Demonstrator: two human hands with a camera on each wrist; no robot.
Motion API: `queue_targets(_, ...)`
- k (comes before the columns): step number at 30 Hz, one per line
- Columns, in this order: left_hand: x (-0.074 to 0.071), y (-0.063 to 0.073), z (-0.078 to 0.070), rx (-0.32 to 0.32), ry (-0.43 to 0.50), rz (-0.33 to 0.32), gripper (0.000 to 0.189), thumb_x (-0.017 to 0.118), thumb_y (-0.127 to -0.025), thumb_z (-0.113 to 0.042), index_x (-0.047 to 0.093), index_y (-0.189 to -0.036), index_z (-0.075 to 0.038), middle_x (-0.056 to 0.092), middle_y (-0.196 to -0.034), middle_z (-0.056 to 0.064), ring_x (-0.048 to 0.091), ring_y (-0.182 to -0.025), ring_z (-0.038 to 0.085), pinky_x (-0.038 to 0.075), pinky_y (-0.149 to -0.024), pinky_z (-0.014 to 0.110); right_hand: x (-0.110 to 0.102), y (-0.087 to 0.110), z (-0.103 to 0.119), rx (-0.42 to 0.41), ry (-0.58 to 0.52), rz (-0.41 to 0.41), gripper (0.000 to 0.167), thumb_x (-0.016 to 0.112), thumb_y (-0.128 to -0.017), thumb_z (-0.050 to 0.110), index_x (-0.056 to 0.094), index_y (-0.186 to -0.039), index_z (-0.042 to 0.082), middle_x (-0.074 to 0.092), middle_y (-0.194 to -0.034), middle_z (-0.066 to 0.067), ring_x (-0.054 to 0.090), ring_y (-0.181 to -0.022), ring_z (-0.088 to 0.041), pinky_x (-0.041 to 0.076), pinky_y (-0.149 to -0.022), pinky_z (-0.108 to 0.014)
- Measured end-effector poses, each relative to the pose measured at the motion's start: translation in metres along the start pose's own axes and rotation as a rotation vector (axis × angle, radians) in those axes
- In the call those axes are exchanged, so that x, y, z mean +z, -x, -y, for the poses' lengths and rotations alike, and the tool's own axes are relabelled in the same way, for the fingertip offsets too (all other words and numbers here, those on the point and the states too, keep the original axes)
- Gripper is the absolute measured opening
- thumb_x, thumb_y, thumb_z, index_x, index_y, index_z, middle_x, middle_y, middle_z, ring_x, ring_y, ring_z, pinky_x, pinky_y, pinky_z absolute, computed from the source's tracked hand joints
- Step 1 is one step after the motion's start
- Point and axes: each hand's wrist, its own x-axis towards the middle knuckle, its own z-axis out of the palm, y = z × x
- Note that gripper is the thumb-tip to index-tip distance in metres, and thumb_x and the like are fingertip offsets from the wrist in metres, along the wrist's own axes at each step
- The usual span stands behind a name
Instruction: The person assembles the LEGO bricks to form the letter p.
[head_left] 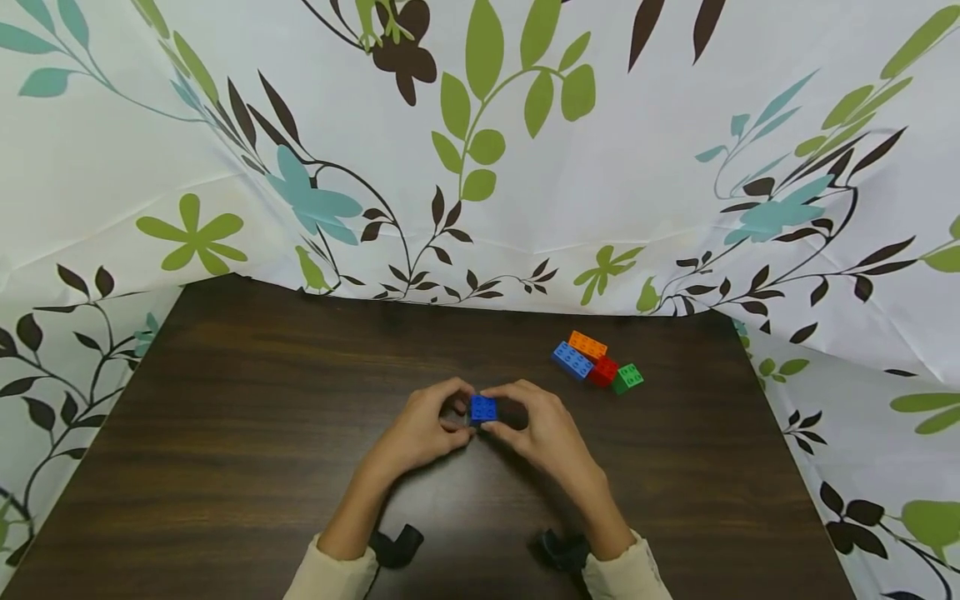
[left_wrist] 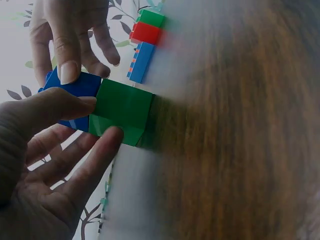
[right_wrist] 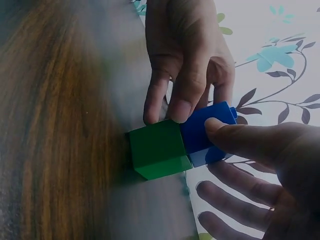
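Observation:
Near the middle of the table a blue toy building brick, studs up, sits on top of a green brick; the two meet flush in both wrist views. My right hand pinches the blue brick between thumb and fingers, its thumb flat on one side. From the other side my left hand grips the stack, its thumb tip close to the seam and a fingertip at the green brick. The green brick's base meets or nearly meets the table; I cannot tell which.
Right of the hands and farther back lie an orange brick, a long blue brick, a red brick and another green brick, close together. A leaf-patterned cloth hangs behind the dark wooden table.

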Motion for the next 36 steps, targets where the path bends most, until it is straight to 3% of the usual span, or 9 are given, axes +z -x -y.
queue_targets(4,-0.001,-0.001,-0.001,0.028,0.005,0.007,0.041,0.082,-0.086,0.009,0.067,-0.123,-0.002,0.073,-0.119,0.017,0.076,-0.110,0.033,0.065,-0.084,0.023,0.000,0.000,-0.002,-0.001,-0.015,0.011,0.038,0.088,-0.091,0.018,0.076,-0.128,0.020,0.077,-0.118,-0.003,0.076,-0.104,-0.023,0.065,-0.092,-0.046)
queue_targets(11,0.001,-0.001,0.000,0.033,0.029,0.004,0.039,0.081,-0.085,0.010,0.067,-0.119,0.001,0.072,-0.119,0.022,0.077,-0.110,0.037,0.065,-0.083,0.023,-0.008,0.002,-0.012,-0.037,-0.048,0.075,0.055,0.085,-0.094,0.018,0.063,-0.145,0.014,0.075,-0.129,-0.007,0.074,-0.107,-0.024,0.063,-0.096,-0.046)
queue_targets(14,0.001,-0.001,0.002,0.039,0.029,-0.005,0.038,0.082,-0.084,0.010,0.068,-0.118,0.000,0.073,-0.117,0.021,0.076,-0.110,0.035,0.065,-0.083,0.023,-0.015,0.004,-0.016,-0.028,-0.070,0.073,0.056,0.085,-0.094,0.014,0.063,-0.145,0.012,0.074,-0.132,-0.008,0.073,-0.108,-0.026,0.062,-0.098,-0.047)
queue_targets(26,0.000,-0.001,0.003,0.029,0.015,-0.005,0.037,0.083,-0.085,0.007,0.069,-0.119,-0.002,0.074,-0.116,0.018,0.075,-0.111,0.035,0.065,-0.083,0.023,-0.046,0.006,-0.039,0.092,-0.023,-0.115,0.041,0.084,-0.093,0.009,0.070,-0.132,0.009,0.075,-0.128,-0.013,0.071,-0.108,-0.029,0.063,-0.097,-0.052)
queue_targets(36,0.000,-0.002,0.005,0.013,0.049,-0.002,0.038,0.082,-0.086,0.007,0.069,-0.119,-0.004,0.075,-0.117,0.017,0.075,-0.112,0.034,0.065,-0.083,0.023,-0.074,0.009,-0.069,0.202,0.092,-0.262,0.038,0.084,-0.094,0.013,0.070,-0.128,0.002,0.072,-0.122,-0.023,0.071,-0.105,-0.038,0.063,-0.094,-0.058)
